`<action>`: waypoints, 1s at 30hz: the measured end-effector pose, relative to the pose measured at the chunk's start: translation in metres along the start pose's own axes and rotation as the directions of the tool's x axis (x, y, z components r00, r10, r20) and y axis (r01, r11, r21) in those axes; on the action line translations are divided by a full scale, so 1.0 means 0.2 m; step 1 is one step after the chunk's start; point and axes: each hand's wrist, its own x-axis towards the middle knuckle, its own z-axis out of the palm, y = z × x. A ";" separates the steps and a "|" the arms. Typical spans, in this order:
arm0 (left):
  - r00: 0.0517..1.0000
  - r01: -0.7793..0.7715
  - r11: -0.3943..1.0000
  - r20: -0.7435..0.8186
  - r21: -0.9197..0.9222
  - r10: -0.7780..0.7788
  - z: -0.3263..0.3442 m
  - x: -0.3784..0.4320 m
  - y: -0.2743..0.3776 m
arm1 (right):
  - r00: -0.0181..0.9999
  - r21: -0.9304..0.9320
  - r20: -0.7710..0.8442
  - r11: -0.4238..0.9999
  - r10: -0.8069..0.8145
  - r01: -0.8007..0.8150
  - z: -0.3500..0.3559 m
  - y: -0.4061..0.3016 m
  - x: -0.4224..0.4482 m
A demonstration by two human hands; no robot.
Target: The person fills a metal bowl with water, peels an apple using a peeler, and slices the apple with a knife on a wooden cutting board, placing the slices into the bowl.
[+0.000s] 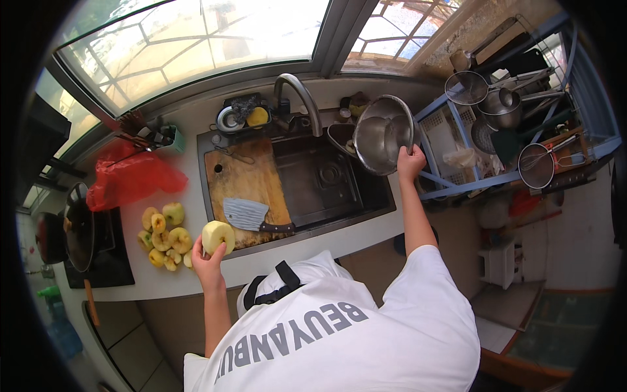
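A pale peeled apple (217, 236) is held in my left hand (208, 262), above the counter's front edge. My right hand (411, 161) grips the rim of a metal basin (379, 142), which is tilted over the sink's right end. Between my hands, a cleaver (247, 214) with a dark handle lies flat on a wooden cutting board (245, 171). The board covers the left part of the dark sink (318, 196). Several peeled and partly cut apples (179, 239) are grouped on the counter left of my left hand.
A curved faucet (303, 100) rises behind the sink. A red plastic bag (132, 176) and a green utensil holder (171, 139) stand at the left. Beyond them is a lidded pan (78, 228) on the stove. A blue rack (448, 183) with strainers and pots sits close right of the basin.
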 end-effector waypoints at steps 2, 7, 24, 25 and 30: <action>0.999 -0.035 0.999 -0.026 -0.011 0.035 -0.01 -0.01 0.01 | 0.998 -0.036 0.029 0.997 -0.061 0.062 0.03 -0.07 0.02; 0.998 -0.055 0.998 -0.045 -0.012 0.054 -0.03 0.00 -0.02 | 0.855 -0.143 0.199 0.849 -0.478 0.508 0.01 -0.06 0.07; 0.998 0.007 1.000 -0.056 0.011 -0.007 0.01 0.00 -0.06 | 0.954 0.010 0.299 1.000 -0.022 0.020 -0.27 -0.16 -0.13; 0.998 0.016 1.000 -0.057 0.016 -0.015 0.01 0.01 -0.06 | 0.933 0.104 0.335 0.979 0.129 -0.173 -0.24 -0.08 -0.18; 0.997 0.027 0.999 -0.072 0.044 -0.023 0.05 0.00 -0.03 | 0.810 0.021 0.536 0.956 0.237 -0.293 0.09 0.16 -0.53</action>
